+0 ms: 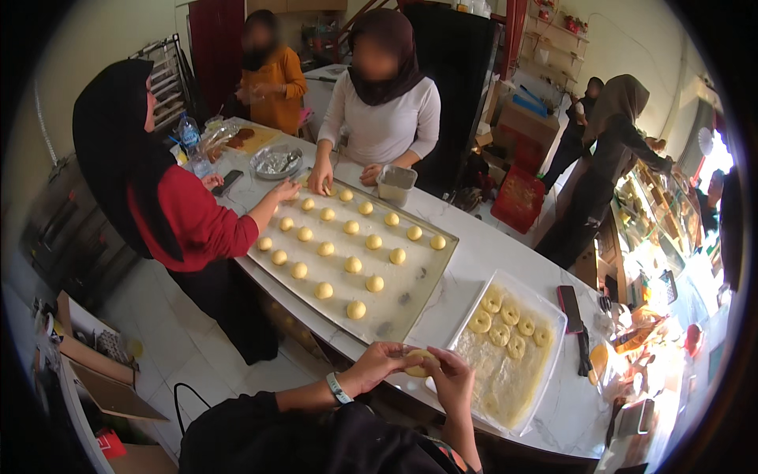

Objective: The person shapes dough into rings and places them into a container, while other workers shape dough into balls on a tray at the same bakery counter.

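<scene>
My left hand (373, 366) and my right hand (453, 381) meet at the near edge of the table, both closed around a flattened pale dough piece (420, 364). Whether it has a hole is hidden by my fingers. Just beyond my hands lies a large metal baking tray (422, 272) with rows of round yellow dough balls (353, 264). To the right of my right hand, a white plastic-lined tray (559, 336) holds several dough rings (509, 314) grouped at its far end.
Across the table, a co-worker's hand (320, 175) touches the baking tray's far edge; another's hand (286, 189) reaches in from the left. A metal bowl (276, 160), a clear plastic tub (396, 185), a dark phone (228, 182) and another phone (569, 308) lie about.
</scene>
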`<state>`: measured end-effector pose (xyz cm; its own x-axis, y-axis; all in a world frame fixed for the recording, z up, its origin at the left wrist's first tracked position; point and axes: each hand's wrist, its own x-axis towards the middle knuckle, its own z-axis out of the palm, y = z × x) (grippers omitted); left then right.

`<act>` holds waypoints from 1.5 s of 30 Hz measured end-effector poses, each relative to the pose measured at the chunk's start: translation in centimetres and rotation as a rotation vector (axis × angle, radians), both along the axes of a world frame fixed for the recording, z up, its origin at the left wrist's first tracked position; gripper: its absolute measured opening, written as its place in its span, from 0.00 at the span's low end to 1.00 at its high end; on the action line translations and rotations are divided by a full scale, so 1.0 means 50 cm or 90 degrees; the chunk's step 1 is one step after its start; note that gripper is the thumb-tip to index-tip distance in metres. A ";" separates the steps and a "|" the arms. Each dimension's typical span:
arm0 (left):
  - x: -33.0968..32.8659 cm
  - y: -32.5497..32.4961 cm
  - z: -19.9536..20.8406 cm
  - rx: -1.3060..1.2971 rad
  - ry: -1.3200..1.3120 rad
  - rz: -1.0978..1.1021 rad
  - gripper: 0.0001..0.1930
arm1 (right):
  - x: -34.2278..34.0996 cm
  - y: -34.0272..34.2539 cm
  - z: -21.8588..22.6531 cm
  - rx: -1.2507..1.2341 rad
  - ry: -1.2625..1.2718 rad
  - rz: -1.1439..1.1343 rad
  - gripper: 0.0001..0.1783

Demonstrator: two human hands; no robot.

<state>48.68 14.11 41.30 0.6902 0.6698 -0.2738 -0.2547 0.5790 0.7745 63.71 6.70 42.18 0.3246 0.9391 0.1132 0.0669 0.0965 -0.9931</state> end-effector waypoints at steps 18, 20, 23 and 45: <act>0.223 -0.171 -0.007 -0.015 -0.007 0.048 0.16 | 0.245 -0.166 0.030 -0.166 -0.023 0.036 0.15; 0.250 -0.183 -0.019 -0.003 0.004 0.041 0.15 | 0.260 -0.169 0.053 -0.029 -0.162 0.106 0.14; 0.269 -0.213 -0.019 0.040 0.018 0.068 0.15 | 0.291 -0.193 0.052 -0.100 -0.132 0.131 0.13; 0.247 -0.171 -0.015 0.133 0.086 0.054 0.13 | 0.290 -0.165 0.035 -0.135 -0.064 0.099 0.13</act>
<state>61.04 5.57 40.57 0.5961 0.7753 -0.2087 -0.1822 0.3838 0.9053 78.22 -1.56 43.93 0.1722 0.9828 -0.0667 0.1670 -0.0958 -0.9813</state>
